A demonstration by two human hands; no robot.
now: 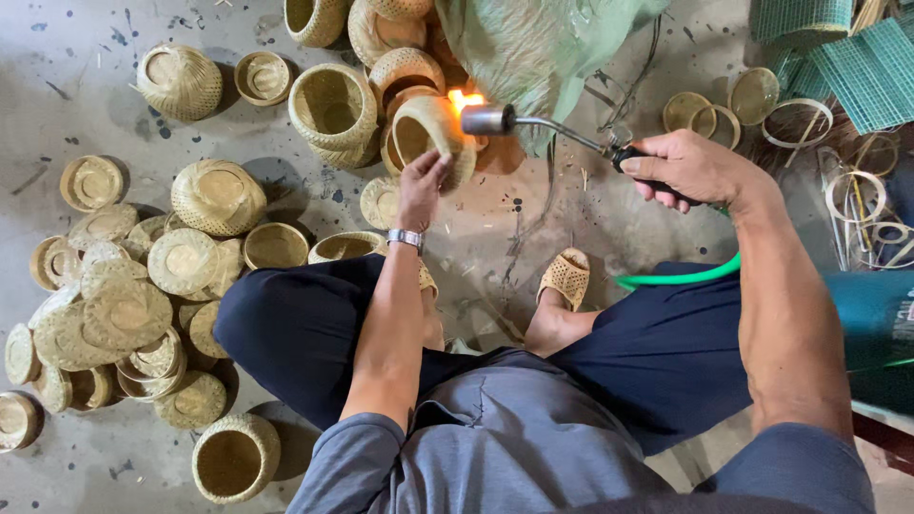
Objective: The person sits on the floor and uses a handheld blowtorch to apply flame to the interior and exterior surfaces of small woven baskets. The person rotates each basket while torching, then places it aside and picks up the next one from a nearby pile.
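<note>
Seated person seen from above, knees spread, woven sandal (566,277) on the concrete floor (76,86)

Left hand (422,187), with a metal wristwatch (406,238), is closed on the lower rim of a small woven bamboo basket (426,133), which is held tipped on its side above the floor, mouth turned toward the camera

Right hand (687,168) is clamped around the black handle of a gas torch (533,125); the thin metal tube runs left to a grey nozzle, and an orange flame (466,99) is seen at the basket's upper edge, touching or just beside it

A green hose (678,278) is trailed from under the right hand across the right thigh

Behind the held basket, more round woven baskets (333,107) are stood mouth up. A heap of flat woven lids (124,305) is piled at the left, beside the left knee. One open basket (235,458) is set near the lower edge. Loose bamboo rings (798,122) and green mesh (857,67) are lain at the upper right
</note>
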